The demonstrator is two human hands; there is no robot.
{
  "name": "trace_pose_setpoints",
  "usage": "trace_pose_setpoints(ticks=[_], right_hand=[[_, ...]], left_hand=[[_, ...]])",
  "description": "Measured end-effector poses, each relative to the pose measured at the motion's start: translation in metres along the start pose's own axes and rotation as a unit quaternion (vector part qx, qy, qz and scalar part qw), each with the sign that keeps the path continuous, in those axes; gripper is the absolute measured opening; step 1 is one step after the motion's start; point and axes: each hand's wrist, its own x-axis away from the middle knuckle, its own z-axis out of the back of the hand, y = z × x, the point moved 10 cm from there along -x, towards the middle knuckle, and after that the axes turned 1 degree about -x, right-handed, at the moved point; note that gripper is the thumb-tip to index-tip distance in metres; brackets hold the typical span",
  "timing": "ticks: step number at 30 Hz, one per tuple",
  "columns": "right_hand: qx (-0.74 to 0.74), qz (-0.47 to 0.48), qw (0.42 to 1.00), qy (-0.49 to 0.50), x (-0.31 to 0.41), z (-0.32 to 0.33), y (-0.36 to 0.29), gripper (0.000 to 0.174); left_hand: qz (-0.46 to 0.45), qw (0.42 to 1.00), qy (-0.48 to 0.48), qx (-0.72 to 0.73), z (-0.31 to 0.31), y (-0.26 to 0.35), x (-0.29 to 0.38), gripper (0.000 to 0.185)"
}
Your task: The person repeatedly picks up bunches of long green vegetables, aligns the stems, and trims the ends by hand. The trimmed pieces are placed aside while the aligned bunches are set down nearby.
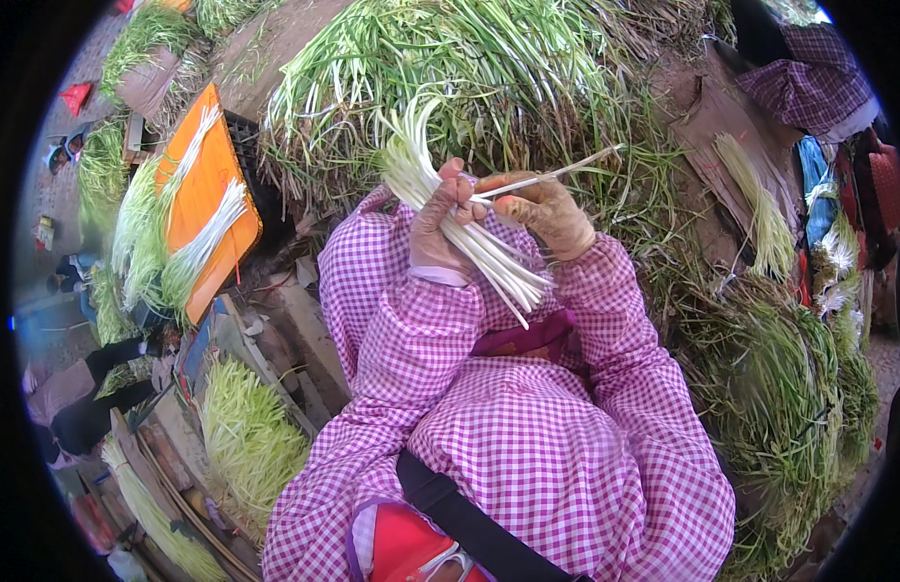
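Observation:
My left hand [444, 229] grips a bunch of slender white-stemmed stalks [497, 262], which look like garlic chives. Their pale green leafy ends [410, 138] stick out up and to the left; the white ends point down to the right over my lap. My right hand [548, 211], its fingers stained brown, pinches a single stalk [519, 185] beside the bunch. One end of that stalk meets the left fingertips, and its drier tip [602, 154] reaches out to the right. Just beyond both hands lies a large heap of untrimmed green stalks [450, 65].
An orange board [202, 174] at left carries bundles of white stalks [206, 218]. Pale trimmed leaves [249, 429] lie by wooden planks at lower left. More green stalks [777, 385] are heaped at right. Another person's checked sleeve [806, 84] shows at upper right, near a pale bundle [759, 204].

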Motion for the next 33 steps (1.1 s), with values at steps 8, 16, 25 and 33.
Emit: trace_pose_setpoints(ticks=[8,16,25,33], right_hand=[[0.098,0.19,0.972,0.103,0.024,0.045,-0.032,0.019],[-0.311,0.252,0.871,0.285,0.123,0.219,-0.019,0.012],[0.295,-0.134,0.831,0.451,0.161,0.226,0.038,0.026],[-0.016,-0.094,0.993,0.074,0.037,0.059,0.06,0.05]], left_hand=[[-0.002,1.0,0.012,-0.024,0.005,0.005,-0.002,0.038],[-0.024,0.999,-0.018,0.037,0.001,0.019,-0.005,0.03],[-0.035,0.995,-0.05,0.077,-0.001,0.021,-0.006,0.028],[-0.015,0.99,-0.068,0.124,-0.013,0.013,-0.002,0.028]])
